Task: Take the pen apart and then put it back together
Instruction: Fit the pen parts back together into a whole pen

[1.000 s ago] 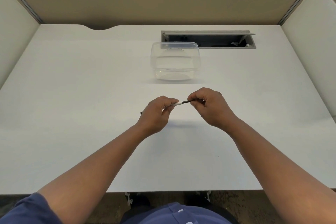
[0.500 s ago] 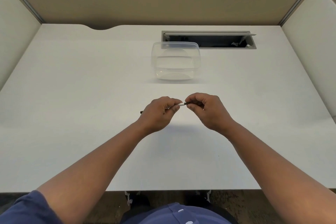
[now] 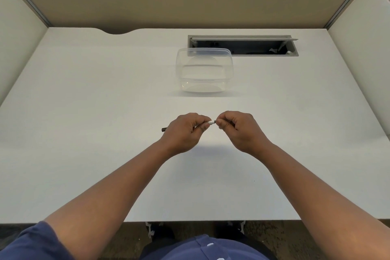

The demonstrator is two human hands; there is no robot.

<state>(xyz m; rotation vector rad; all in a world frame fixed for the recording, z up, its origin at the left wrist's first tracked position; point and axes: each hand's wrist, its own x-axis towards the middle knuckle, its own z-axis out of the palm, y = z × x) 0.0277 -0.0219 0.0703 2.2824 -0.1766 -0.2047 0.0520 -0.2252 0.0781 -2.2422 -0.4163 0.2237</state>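
A thin pen (image 3: 211, 122) is held level above the white desk (image 3: 105, 112), between both hands. My left hand (image 3: 183, 131) is closed around its body; a short white section shows at my fingertips, and a dark end (image 3: 164, 129) sticks out to the left of my fist. My right hand (image 3: 238, 129) pinches the dark piece at the pen's right end, almost touching the white section. Most of the pen is hidden inside my fingers.
A clear plastic container (image 3: 204, 69) stands on the desk beyond my hands. Behind it is an open cable slot (image 3: 242, 45) in the desk top. Padded partitions rise on the left, right and back. The desk's front edge runs below my forearms.
My right hand has moved left toward my left hand. The dark length of pen showing between the hands has shrunk to almost nothing.
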